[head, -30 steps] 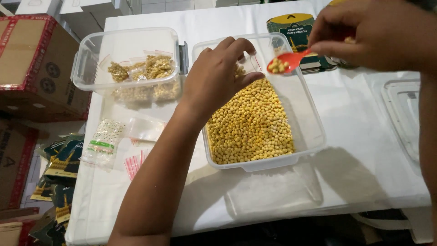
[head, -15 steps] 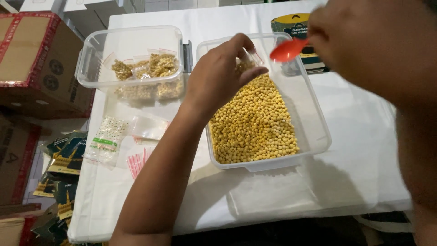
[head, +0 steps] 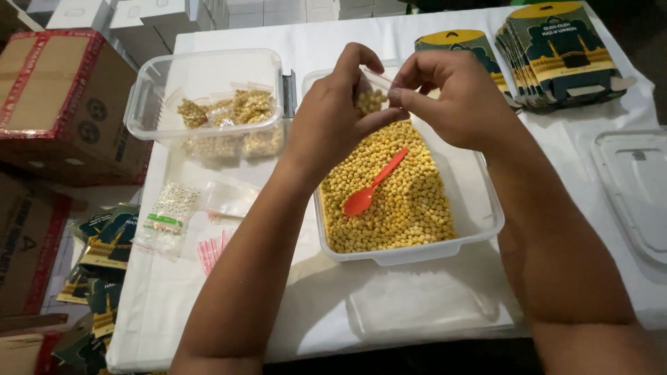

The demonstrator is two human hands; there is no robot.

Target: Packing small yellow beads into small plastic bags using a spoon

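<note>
Small clear bag (head: 372,97) of yellow beans: pinched between left hand (head: 333,118) and right hand (head: 451,97), above the bean tub (head: 479,208). Red spoon (head: 372,184): lying on the beans below both hands, untouched.

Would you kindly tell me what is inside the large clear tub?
The large clear tub holds yellow pellets with a red spoon lying on top; its far end is hidden behind both hands.
</note>
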